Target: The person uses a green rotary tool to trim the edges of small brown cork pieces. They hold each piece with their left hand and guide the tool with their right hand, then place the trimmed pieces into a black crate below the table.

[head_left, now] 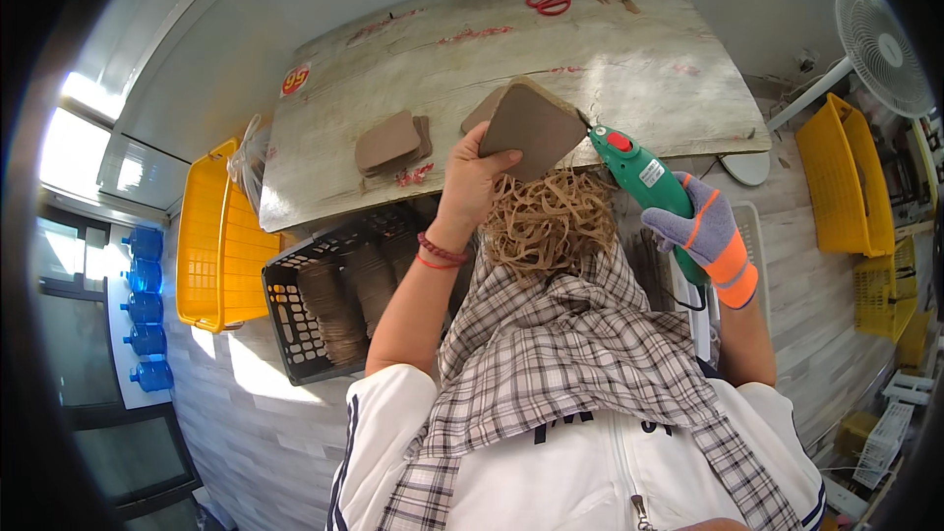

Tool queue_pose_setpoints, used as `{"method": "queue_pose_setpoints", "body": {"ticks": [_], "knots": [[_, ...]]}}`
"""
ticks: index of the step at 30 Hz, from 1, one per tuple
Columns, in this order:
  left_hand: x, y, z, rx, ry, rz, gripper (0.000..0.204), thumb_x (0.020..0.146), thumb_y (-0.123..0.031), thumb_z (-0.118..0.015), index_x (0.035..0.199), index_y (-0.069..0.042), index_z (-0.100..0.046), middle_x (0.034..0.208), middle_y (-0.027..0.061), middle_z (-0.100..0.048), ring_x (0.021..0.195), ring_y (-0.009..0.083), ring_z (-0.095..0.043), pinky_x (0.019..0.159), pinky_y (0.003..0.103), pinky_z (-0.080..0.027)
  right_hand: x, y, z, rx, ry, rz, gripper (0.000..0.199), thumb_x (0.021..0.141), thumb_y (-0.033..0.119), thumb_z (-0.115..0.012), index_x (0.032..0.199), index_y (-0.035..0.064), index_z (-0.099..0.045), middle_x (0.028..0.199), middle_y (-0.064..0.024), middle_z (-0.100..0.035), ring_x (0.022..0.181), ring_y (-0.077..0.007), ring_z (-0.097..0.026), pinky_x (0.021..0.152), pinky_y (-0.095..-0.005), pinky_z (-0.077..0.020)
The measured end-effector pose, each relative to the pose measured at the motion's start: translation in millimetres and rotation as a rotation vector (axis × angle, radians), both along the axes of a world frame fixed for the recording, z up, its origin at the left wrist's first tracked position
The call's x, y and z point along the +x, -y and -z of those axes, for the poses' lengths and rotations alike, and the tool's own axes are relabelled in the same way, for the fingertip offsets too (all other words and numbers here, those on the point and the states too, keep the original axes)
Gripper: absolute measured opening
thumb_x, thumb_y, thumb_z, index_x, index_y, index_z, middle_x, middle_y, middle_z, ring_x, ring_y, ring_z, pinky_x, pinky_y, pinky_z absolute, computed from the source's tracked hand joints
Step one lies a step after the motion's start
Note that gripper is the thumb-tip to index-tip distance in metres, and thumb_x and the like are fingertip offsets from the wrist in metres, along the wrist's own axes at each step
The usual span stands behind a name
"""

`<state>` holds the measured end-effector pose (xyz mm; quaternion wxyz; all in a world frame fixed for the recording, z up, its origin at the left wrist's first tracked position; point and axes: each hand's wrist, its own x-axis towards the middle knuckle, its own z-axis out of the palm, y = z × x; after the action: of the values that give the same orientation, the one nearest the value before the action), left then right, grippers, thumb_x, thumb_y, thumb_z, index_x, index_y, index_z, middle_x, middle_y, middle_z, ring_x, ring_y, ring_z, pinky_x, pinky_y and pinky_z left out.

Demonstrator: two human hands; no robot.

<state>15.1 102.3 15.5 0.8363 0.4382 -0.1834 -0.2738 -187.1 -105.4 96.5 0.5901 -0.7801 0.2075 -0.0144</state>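
My bare left hand (474,180) grips a stack of brown leather-like pieces (532,126) and holds it up over the table's near edge. My right hand (710,238), in a purple and orange glove, holds a green power tool (644,177) whose tip touches the right edge of the stack. A tangle of tan shavings (547,221) lies on the checked cloth in my lap, right under the stack.
On the worn table (629,69) lie a small pile of brown pieces (391,145) and red scissors (549,2). A black crate (324,295) of stacked pieces and a yellow crate (211,246) stand at my left. Yellow crates (846,177) and a fan (880,39) are at the right.
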Motion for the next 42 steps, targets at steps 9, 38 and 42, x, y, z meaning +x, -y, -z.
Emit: {"method": "queue_pose_setpoints", "body": {"ticks": [9, 38, 42], "knots": [[-5.8, -31.6, -9.3, 0.243, -0.057, 0.151, 0.041, 0.077, 0.012, -0.061, 0.116, 0.001, -0.059, 0.104, 0.0078, -0.065, 0.091, 0.0148, -0.063, 0.079, 0.030, -0.053, 6.0, -19.0, -2.3, -0.036, -0.007, -0.099, 0.046, 0.077, 0.018, -0.076, 0.111, -0.0030, -0.054, 0.076, -0.0031, -0.061, 0.059, -0.0067, -0.056, 0.053, -0.0214, -0.0471], [8.1, -76.0, -21.7, 0.376, 0.152, -0.051, 0.018, 0.075, 0.005, -0.069, 0.092, 0.000, -0.064, 0.082, 0.0043, -0.067, 0.073, 0.0105, -0.063, 0.068, 0.024, -0.052, 30.3, -35.4, -1.9, 0.048, -0.146, -0.309, 0.039, 0.076, 0.022, -0.078, 0.101, -0.0004, -0.059, 0.065, -0.0015, -0.058, 0.050, -0.0052, -0.051, 0.046, -0.0204, -0.0420], [4.7, -70.7, -20.4, 0.422, 0.174, 0.032, 0.018, 0.075, 0.004, -0.069, 0.092, 0.000, -0.063, 0.083, 0.0038, -0.066, 0.074, 0.0102, -0.063, 0.068, 0.024, -0.051, 32.6, -38.0, 1.4, 0.051, -0.140, -0.306, 0.039, 0.075, 0.024, -0.079, 0.100, -0.0001, -0.059, 0.064, -0.0009, -0.057, 0.049, -0.0050, -0.050, 0.046, -0.0204, -0.0418]]}}
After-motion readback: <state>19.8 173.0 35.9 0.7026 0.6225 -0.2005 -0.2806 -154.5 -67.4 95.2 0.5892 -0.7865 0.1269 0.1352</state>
